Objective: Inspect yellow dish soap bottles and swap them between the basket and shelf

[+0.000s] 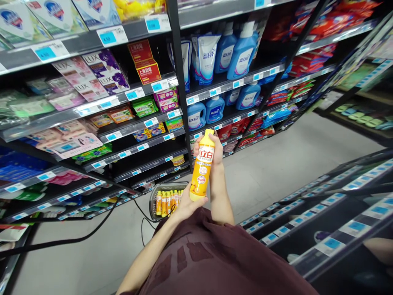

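A yellow dish soap bottle (pixel 202 168) with a yellow cap is held in front of my body, its printed label facing me. Around its upper part, just below the cap, my right hand (pixel 217 149) is closed, with fingertips showing on the far side. My left hand (pixel 188 203) grips the base, the thumb along the bottom edge and the other fingers partly hidden behind it. Below, on the floor, stands a grey basket (pixel 152 200) holding several similar yellow bottles (pixel 164 203); my left forearm covers part of it.
Shelves ahead carry soap boxes (pixel 106 71), blue detergent bottles (pixel 241 53) and red bags (pixel 311 65). At the right is another shelf unit with price tags (pixel 333 242). Grey floor (pixel 270 172) runs between them. A black cable (pixel 98 232) crosses at the left.
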